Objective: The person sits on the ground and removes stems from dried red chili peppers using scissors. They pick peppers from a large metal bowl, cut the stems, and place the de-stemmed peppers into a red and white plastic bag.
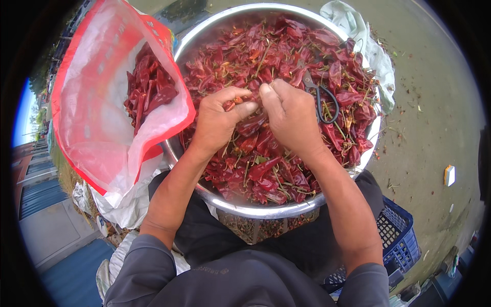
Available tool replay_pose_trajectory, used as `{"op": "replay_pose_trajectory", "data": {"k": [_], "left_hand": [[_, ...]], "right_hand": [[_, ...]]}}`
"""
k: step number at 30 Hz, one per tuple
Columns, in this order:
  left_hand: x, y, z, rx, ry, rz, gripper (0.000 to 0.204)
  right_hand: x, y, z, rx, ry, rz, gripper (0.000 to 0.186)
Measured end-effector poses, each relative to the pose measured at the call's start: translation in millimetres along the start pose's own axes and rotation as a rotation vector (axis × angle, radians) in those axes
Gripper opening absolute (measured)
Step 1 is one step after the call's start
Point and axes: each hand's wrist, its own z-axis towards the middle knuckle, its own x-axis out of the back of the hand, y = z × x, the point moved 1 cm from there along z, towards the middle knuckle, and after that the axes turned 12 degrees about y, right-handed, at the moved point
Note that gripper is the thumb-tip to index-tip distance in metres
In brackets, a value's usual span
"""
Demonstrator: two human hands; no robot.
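Observation:
Over a wide metal basin (266, 209) heaped with dried red chili peppers (263, 171), my two hands work close together. My left hand (217, 120) is closed around a dried chili pepper (234, 104), part of which shows between thumb and fingers. Just to its right, my right hand (291, 116) is pinched shut, its thumb and forefinger pressed together; whatever is in them is too small or hidden to make out. Black-handled scissors (327, 105) lie on the peppers beside my right hand, blades partly covered.
At the left a red and white bag (97, 102) gapes toward the basin, with loose chilies (148, 89) inside. A pale sack (376, 61) lies at the basin's far right. A blue plastic crate (404, 240) stands by my right leg, and a small white-and-orange box (449, 175) on the ground.

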Motion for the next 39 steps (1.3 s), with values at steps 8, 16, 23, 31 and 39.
{"op": "replay_pose_trajectory", "data": {"k": [8, 16, 23, 31, 39], "left_hand": [[-8, -6, 2, 0.334, 0.005, -0.446, 0.018], [-32, 27, 0, 0.223, 0.055, -0.342, 0.033], [-25, 23, 7, 0.174, -0.09, -0.071, 0.023], [-32, 47, -8, 0.227, 0.059, -0.267, 0.014], [-2, 102, -64, -0.053, 0.287, -0.095, 0.012]], "right_hand": [[-11, -1, -3, -0.662, 0.055, 0.535, 0.032], [15, -2, 19, -0.126, 0.112, 0.197, 0.031], [28, -8, 18, 0.295, -0.009, -0.107, 0.024], [27, -9, 20, -0.302, 0.086, 0.225, 0.032], [28, 20, 42, -0.372, 0.254, 0.293, 0.028]]}}
